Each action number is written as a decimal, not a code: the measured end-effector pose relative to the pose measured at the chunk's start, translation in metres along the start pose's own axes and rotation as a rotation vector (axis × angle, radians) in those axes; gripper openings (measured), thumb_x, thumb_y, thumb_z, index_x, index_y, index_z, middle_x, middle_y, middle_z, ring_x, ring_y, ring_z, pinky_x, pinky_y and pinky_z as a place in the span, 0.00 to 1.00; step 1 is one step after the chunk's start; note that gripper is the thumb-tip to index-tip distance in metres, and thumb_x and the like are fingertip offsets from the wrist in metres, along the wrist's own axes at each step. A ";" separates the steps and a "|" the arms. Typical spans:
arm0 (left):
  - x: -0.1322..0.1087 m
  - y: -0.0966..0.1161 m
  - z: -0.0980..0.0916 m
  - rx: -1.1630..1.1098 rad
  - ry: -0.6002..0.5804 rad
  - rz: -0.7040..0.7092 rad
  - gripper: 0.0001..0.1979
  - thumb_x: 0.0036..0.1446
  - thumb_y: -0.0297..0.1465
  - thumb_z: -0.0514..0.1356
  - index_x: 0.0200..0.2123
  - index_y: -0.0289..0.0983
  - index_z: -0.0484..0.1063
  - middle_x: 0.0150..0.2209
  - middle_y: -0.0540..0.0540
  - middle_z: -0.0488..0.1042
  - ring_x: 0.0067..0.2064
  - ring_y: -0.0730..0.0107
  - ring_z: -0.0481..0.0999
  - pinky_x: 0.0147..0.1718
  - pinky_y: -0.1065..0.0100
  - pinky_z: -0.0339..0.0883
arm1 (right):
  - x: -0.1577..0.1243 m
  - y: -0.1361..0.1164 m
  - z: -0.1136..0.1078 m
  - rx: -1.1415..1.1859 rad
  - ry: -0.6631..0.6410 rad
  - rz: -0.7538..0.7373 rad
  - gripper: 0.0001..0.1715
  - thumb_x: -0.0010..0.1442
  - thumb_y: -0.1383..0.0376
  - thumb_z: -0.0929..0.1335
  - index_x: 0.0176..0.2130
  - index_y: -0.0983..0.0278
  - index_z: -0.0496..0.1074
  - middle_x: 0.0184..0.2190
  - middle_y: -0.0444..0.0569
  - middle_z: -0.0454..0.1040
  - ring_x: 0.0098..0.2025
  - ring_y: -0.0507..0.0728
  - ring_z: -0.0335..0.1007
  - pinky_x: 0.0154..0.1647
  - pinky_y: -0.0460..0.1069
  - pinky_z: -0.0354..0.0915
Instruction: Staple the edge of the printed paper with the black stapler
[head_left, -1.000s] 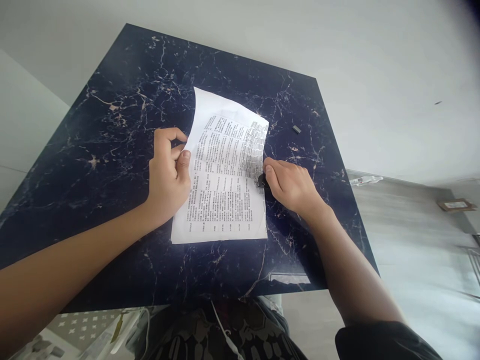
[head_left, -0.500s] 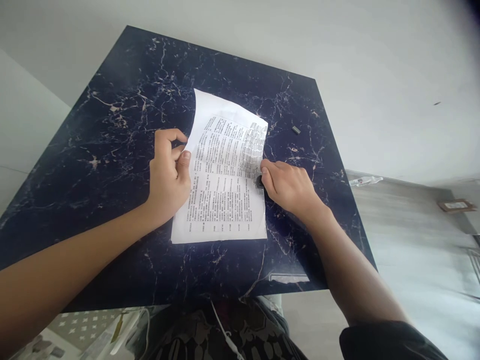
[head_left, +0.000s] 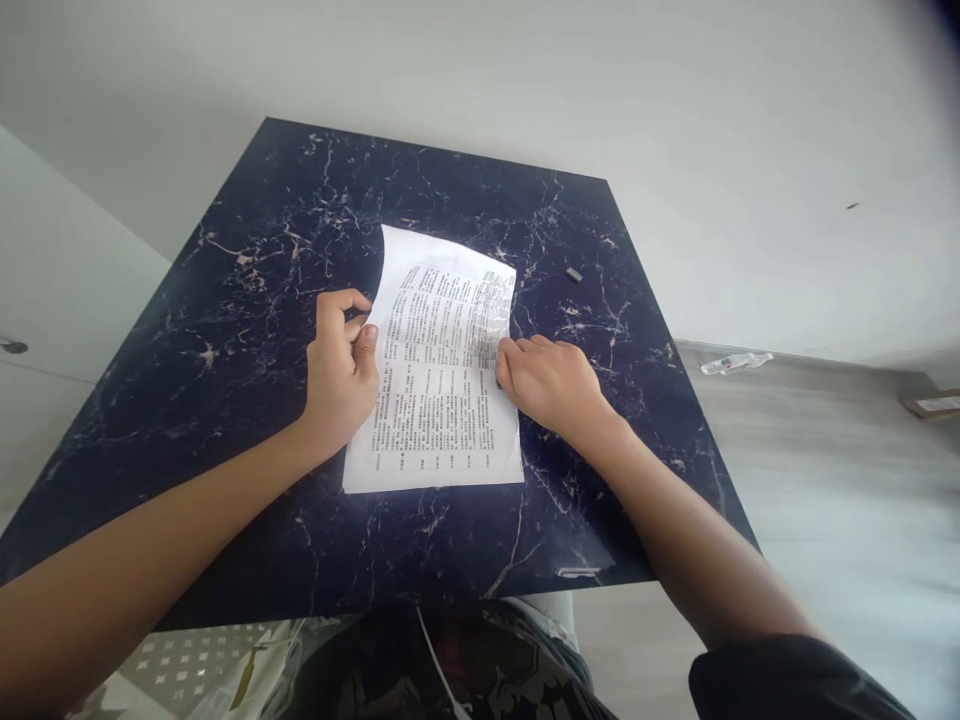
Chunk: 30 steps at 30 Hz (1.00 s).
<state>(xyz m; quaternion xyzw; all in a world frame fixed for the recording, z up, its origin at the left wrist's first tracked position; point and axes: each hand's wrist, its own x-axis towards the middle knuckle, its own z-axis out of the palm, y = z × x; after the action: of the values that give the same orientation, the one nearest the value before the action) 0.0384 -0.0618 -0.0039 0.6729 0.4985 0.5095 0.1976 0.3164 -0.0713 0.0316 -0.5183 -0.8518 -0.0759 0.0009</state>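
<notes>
Mid-frame, the printed sheet (head_left: 439,400) lies on the table (head_left: 247,300), near half flat, far half curling up, so seemingly unfinished. Fingers of the left hand (head_left: 341,370) pinch its left edge. Those of the right hand (head_left: 551,385) curl at its right edge, and I cannot tell what they hold.

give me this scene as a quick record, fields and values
surface: dark marbled table
paper: printed sheet, near end flat on the table, far end curled up
left hand: pinches the sheet's left edge, thumb on top
right hand: fingertips at the sheet's right edge; grip hidden
other: small grey piece on the table, apart from the sheet
</notes>
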 end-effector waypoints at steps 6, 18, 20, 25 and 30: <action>0.004 0.004 -0.004 0.172 -0.112 -0.015 0.18 0.66 0.24 0.58 0.56 0.45 0.64 0.26 0.54 0.73 0.22 0.67 0.72 0.27 0.64 0.68 | -0.004 0.013 -0.012 0.232 -0.029 0.100 0.24 0.77 0.59 0.52 0.32 0.60 0.62 0.27 0.48 0.70 0.28 0.56 0.60 0.27 0.52 0.46; 0.006 0.004 -0.005 0.310 -0.197 -0.065 0.21 0.67 0.22 0.56 0.60 0.44 0.61 0.42 0.43 0.81 0.36 0.60 0.82 0.32 0.63 0.72 | -0.015 0.068 -0.013 0.492 -0.110 0.245 0.24 0.78 0.56 0.52 0.29 0.58 0.50 0.22 0.44 0.62 0.25 0.56 0.56 0.31 0.53 0.49; 0.006 0.004 -0.005 0.333 -0.187 -0.062 0.23 0.66 0.23 0.58 0.61 0.43 0.61 0.45 0.41 0.81 0.40 0.57 0.82 0.35 0.60 0.74 | -0.015 0.069 -0.013 0.522 -0.111 0.227 0.27 0.78 0.51 0.51 0.28 0.59 0.52 0.24 0.45 0.66 0.28 0.57 0.60 0.33 0.53 0.52; 0.006 -0.005 -0.005 0.476 -0.184 0.050 0.22 0.62 0.23 0.61 0.58 0.40 0.69 0.54 0.36 0.75 0.53 0.47 0.76 0.52 0.46 0.74 | -0.019 0.076 -0.017 0.517 -0.176 0.100 0.28 0.73 0.41 0.59 0.36 0.59 0.66 0.33 0.48 0.75 0.34 0.59 0.69 0.35 0.53 0.56; 0.003 -0.015 -0.005 0.536 -0.203 0.092 0.12 0.64 0.27 0.62 0.47 0.41 0.83 0.65 0.37 0.67 0.65 0.38 0.66 0.63 0.35 0.63 | -0.018 0.077 -0.011 0.425 -0.161 0.122 0.19 0.65 0.47 0.68 0.43 0.59 0.70 0.34 0.49 0.77 0.32 0.59 0.69 0.31 0.53 0.57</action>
<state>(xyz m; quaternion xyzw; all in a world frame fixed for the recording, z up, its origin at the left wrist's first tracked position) 0.0273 -0.0540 -0.0118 0.7706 0.5620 0.2980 0.0381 0.3912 -0.0537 0.0512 -0.5613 -0.8131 0.1469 0.0467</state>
